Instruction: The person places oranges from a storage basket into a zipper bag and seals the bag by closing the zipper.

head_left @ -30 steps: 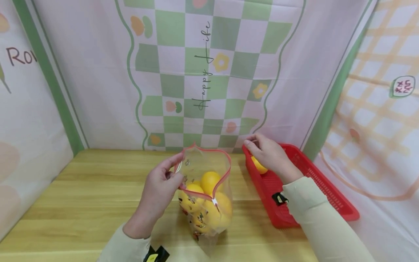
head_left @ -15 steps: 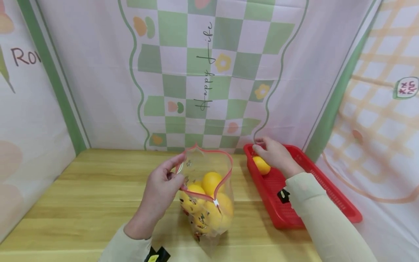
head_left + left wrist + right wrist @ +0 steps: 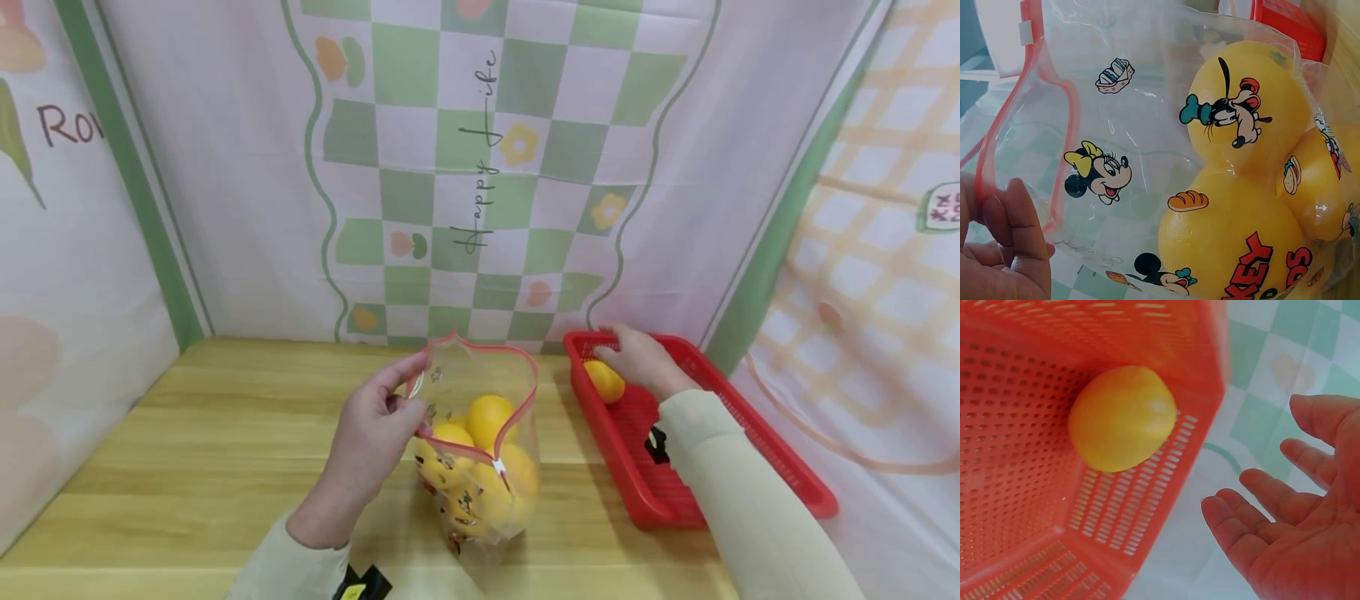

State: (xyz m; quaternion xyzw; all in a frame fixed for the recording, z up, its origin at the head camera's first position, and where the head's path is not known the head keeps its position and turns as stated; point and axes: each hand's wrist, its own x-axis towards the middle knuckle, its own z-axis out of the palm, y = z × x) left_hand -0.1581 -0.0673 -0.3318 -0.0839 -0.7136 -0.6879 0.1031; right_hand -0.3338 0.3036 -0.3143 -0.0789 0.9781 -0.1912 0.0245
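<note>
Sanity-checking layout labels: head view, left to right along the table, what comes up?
Left hand pinching the bag rim → zip bag of yellow fruit → red basket, with the right hand open over a single yellow fruit at its far end.

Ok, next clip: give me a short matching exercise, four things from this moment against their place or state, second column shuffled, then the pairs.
Things:
1. left hand
2. right hand
3. lone lemon
4. zip bag

Places or states:
A. lies in the red basket
B. stands on the wooden table, mouth open, yellow fruit inside
C. pinches the bag's red rim
D. fingers spread, over the basket's far end, holding nothing

Pairs: 1-C, 2-D, 3-A, 4-B
</note>
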